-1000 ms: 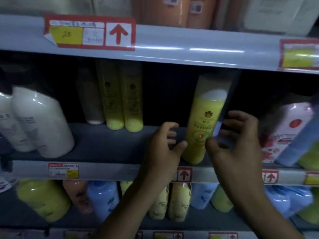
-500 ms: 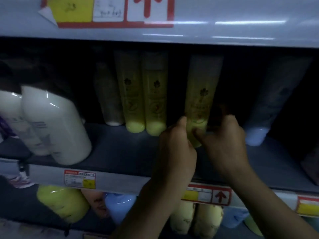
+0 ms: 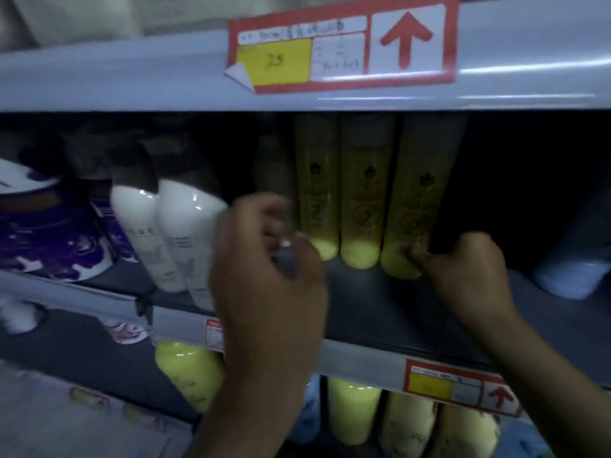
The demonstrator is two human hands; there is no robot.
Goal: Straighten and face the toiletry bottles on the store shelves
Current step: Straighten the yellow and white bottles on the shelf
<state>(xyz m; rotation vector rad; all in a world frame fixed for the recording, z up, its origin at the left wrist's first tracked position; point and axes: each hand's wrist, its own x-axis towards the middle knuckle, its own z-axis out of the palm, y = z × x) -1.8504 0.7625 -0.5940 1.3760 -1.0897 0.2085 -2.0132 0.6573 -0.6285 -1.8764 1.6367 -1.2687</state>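
Observation:
Three tall yellow bottles stand side by side at the back of the middle shelf [image 3: 380, 312]: the left one [image 3: 317, 193], the middle one [image 3: 362, 206] and the right one [image 3: 413, 206]. My right hand [image 3: 463, 276] grips the base of the right one, thumb on its front and fingers curled behind it. Left of the row stands a dim pale bottle [image 3: 274, 166]. My left hand [image 3: 264, 259], motion-blurred, has its fingers curled round that bottle's lower end, hiding the base.
Two white bottles [image 3: 185, 233] lean left of my left hand, with purple-and-white packs [image 3: 49, 239] further left. A pale blue bottle [image 3: 568, 276] stands at the right. The upper shelf edge [image 3: 132, 77] carries a red price tag [image 3: 340, 51]. Yellow bottles [image 3: 353, 411] fill the lower shelf.
The yellow bottle that both hands held has gone back against the other two. My left hand has left it and moved left to the pale bottle. The view has shifted.

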